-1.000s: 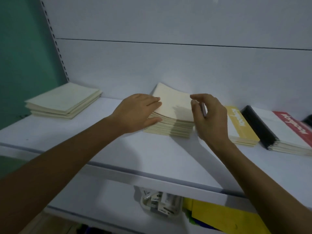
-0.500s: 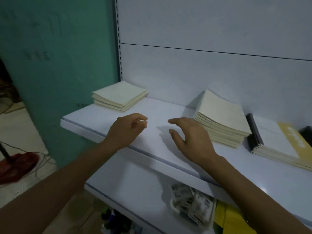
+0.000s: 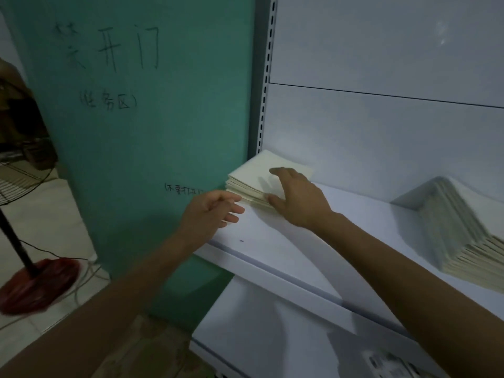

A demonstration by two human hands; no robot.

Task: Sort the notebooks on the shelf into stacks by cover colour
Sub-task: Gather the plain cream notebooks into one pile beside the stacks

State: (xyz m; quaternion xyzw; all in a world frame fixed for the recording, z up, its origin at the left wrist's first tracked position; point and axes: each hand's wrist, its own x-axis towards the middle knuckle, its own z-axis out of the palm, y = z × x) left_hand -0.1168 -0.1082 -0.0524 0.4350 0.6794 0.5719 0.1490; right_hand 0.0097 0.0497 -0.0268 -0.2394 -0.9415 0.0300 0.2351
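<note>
Fingers [image 3: 283, 174] of the right hand [image 3: 300, 200] now lie fairly flat on top of the small cream notebook stack [image 3: 251, 173] at the left end of the shelf [image 3: 272, 241], thumb against its front edge, no real grip yet. Meanwhile the left hand [image 3: 210, 214] is loosely spread just beside it, holding nothing. Half a second back both hovered mid-shelf, so I'd guess this pile gets merged with the bigger cream stack [image 3: 452, 222] further right.

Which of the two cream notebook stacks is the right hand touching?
The smaller stack at the left end, under the right hand; the taller stack at right lies untouched.
</note>
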